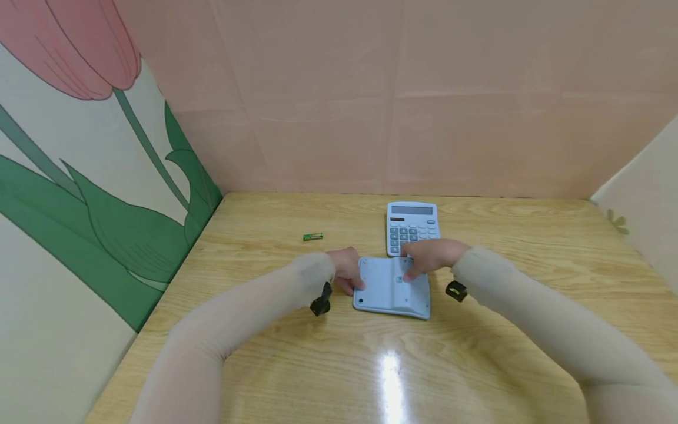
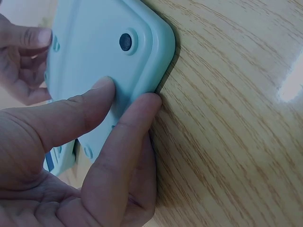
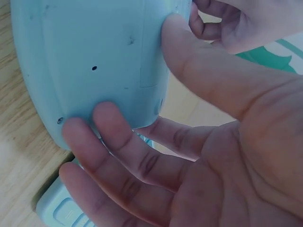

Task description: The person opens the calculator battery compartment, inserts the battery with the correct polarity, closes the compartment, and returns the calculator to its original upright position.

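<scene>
A light blue calculator (image 1: 378, 282) lies with its back upward on the wooden table; a round black foot shows near one corner. My left hand (image 1: 346, 270) grips its left edge, the thumb on the back and the other fingers along the side, as the left wrist view shows. Over the upper right part, my right hand (image 1: 431, 256) holds it with the thumb (image 3: 189, 52) on the back and fingers (image 3: 113, 127) at the edge. Just behind it, a second light blue calculator (image 1: 412, 221) lies face up, its lower keys partly covered by my right hand.
A small green battery (image 1: 312, 237) lies on the table (image 1: 254, 259) to the left, beyond my left hand. A pinkish wall covering (image 1: 339, 118) rises at the table's back edge, with a tulip-patterned panel (image 1: 122, 224) at the left.
</scene>
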A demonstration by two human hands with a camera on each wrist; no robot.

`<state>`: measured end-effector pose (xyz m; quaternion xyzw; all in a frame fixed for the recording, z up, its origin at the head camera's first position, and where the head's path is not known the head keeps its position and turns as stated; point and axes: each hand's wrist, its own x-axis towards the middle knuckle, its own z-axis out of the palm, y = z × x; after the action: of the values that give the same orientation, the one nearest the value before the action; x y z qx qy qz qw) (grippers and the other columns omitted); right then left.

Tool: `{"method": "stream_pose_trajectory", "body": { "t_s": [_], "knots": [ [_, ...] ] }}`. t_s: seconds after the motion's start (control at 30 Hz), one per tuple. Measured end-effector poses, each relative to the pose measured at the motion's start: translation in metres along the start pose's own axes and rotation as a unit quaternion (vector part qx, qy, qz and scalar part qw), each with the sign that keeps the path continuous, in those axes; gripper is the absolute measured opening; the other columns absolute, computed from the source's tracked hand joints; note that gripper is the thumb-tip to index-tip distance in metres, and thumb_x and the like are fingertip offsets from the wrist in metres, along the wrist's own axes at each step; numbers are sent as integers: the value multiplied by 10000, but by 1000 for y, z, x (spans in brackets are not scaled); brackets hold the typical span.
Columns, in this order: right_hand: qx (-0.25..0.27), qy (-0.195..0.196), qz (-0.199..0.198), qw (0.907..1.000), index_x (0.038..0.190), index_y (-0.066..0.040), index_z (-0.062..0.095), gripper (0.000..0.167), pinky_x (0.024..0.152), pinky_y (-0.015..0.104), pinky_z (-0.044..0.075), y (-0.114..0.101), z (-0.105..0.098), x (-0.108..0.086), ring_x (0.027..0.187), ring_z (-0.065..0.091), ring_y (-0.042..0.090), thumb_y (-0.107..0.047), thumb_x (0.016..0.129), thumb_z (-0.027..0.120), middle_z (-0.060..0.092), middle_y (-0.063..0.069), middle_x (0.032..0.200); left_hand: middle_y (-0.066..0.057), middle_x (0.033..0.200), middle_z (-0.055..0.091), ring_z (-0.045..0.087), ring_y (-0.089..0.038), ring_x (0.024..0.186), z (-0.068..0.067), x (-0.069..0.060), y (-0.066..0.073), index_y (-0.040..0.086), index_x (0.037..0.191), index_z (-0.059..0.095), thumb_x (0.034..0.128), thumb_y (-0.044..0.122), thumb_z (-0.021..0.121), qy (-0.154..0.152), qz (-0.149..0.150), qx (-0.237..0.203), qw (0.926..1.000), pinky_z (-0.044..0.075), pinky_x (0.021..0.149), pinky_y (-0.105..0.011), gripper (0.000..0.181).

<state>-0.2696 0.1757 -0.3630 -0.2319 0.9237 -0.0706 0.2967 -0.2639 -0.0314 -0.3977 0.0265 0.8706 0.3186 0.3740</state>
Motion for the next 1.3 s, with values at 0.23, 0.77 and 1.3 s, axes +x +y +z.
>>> {"method": "stream_pose_trajectory", "body": {
  "t_s": [0.23,0.77,1.3],
  "knots": [
    [-17,-178,194,9997,1321,-3,486,565,903,402,526,-4,0,2,998,607,208,-300,891,703,599,156,1220,-115,824,636,645,-137,563,0,-1,0,-37,1011,580,833,36,750,-38,42,7,10000,592,606,-218,258],
    [305,95,111,9994,1397,-19,416,716,1043,574,423,14,11,-4,1257,498,406,-491,898,620,531,237,1345,-117,817,639,636,-137,559,0,-6,2,-45,1031,568,839,27,742,-26,46,11,10000,601,656,-239,269],
    [983,180,-122,9949,1297,8,472,571,692,286,450,46,23,-16,786,534,165,-405,933,624,610,57,903,-110,819,645,673,-157,617,-1,-7,2,-49,1070,556,840,41,745,22,23,71,10000,607,708,-260,311]
  ]
}}
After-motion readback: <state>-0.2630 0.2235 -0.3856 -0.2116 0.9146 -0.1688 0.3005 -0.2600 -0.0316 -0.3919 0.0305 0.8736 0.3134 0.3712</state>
